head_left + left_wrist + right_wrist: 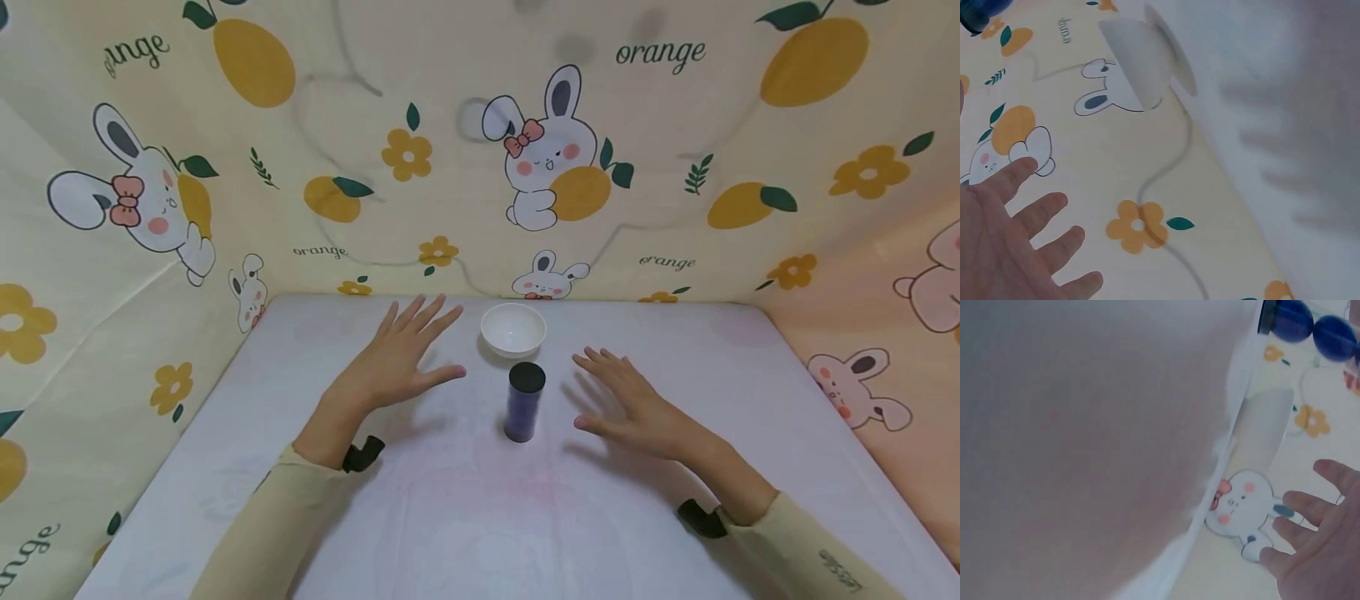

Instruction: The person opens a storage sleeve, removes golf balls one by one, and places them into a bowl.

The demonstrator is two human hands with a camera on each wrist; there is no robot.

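A clear tube [523, 412] with a black cap stands upright near the middle of the table. Blue balls [1291, 322] show through its wall in the right wrist view. Just behind it sits a white bowl [513, 337], with nothing seen inside. My left hand [397, 358] hovers to the left of both, fingers spread and thumb pointing at the tube. On the other side, my right hand [633, 408] is held over the table with its fingers extended toward the tube and bowl. Neither hand touches anything.
A white cloth [480, 533] covers the table. Behind it and along both sides hangs a cream curtain [450, 75] printed with rabbits, oranges and flowers. Black straps [363, 454] circle the wrists beside the beige sleeves.
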